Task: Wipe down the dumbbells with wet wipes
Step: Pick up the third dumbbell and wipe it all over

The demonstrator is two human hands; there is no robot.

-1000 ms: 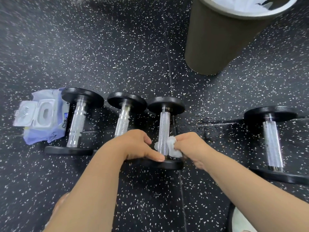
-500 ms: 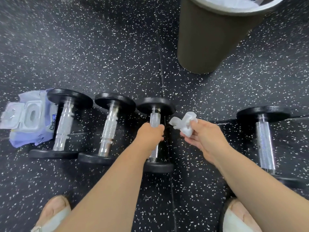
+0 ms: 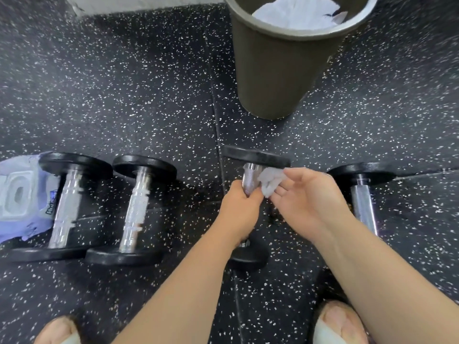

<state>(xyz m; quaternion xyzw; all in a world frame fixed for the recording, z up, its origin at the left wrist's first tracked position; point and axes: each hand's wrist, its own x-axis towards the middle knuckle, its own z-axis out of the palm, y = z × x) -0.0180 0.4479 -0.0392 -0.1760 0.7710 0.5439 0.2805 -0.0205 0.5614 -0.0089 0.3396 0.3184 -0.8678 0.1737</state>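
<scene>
Dumbbell (image 3: 255, 158), third of four on the gym floor (image 3: 149, 95): the left hand (image 3: 241, 207) grips its knurled steel handle (image 3: 249, 180), the right hand (image 3: 308, 202) pinches a crumpled wet wipe (image 3: 269, 182) beside it. Heavy, rigid iron, likely best held mid-handle.

The left grip (image 3: 239, 207) curls round the knurled handle of the held dumbbell (image 3: 255, 158). The right grip (image 3: 305, 202) pinches a crumpled wet wipe (image 3: 270, 181) just beside that handle. On the speckled floor (image 3: 124, 95) lie the far-left dumbbell (image 3: 64, 204), touching a wipes pack (image 3: 17, 199), the second dumbbell (image 3: 135, 207) and the right dumbbell (image 3: 363, 207). A bin (image 3: 273, 70) stands beyond.
</scene>
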